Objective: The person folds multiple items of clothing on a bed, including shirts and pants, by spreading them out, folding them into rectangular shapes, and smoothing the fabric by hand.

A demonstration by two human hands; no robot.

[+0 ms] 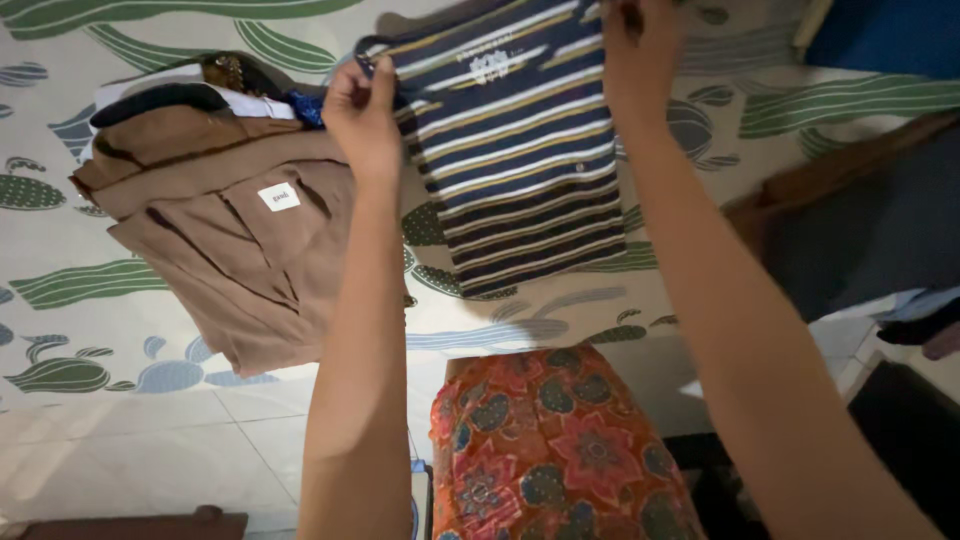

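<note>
I hold the striped shirt [520,150] up by its shoulders over the patterned sheet [120,290], which carries everything here. My left hand [362,110] is pinched shut on the shirt's left shoulder near the collar; my right hand [640,55] is clamped on the other shoulder, close to the sheet's far edge. The shirt hangs flat and spread between my hands, over the middle of the sheet toward that far side.

The sheet's near edge ends at pale floor tiles [150,450], and the near left part of the sheet lies open. To the left of the shirt, just beside my left hand, lies a pile of brown clothes [240,230] with a small white label, reaching toward the near edge. At the right edge of the sheet lies a dark heap of clothes [870,220]. Below the shirt, at the near edge, an orange floral cloth [550,450] covers my lap.

The shirt is navy with white and mustard horizontal stripes, a dark collar band and a small white print on the chest.
</note>
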